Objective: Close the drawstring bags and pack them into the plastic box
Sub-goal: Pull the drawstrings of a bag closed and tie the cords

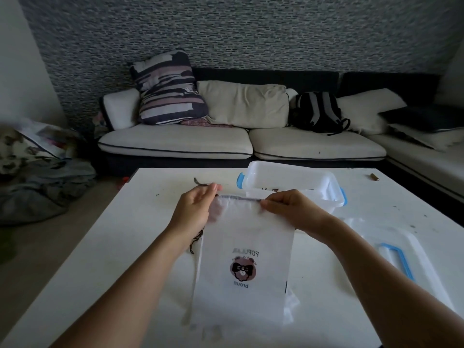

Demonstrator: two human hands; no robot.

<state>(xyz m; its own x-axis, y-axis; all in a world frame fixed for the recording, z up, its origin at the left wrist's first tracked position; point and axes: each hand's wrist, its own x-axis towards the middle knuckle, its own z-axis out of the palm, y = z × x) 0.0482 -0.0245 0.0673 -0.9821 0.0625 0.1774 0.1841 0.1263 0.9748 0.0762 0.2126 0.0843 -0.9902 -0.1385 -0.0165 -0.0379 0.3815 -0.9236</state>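
A white drawstring bag (247, 247) with a bear print lies flat on the white table (125, 234), its mouth pointing away from me. My left hand (194, 209) pinches the left end of the bag's top hem. My right hand (288, 208) pinches the right end of the same hem. A dark brown cord (197, 238) hangs under my left wrist. The clear plastic box (291, 185) with blue clips stands open just beyond the bag, with something printed lying inside it. More white bag material (290, 307) sticks out beneath the bag near me.
The box's clear lid (391, 249) with a blue handle lies flat to the right. A piece of dark cord (199, 182) and a small brown object (374, 177) rest at the table's far edge. A sofa with cushions and a backpack stands behind the table.
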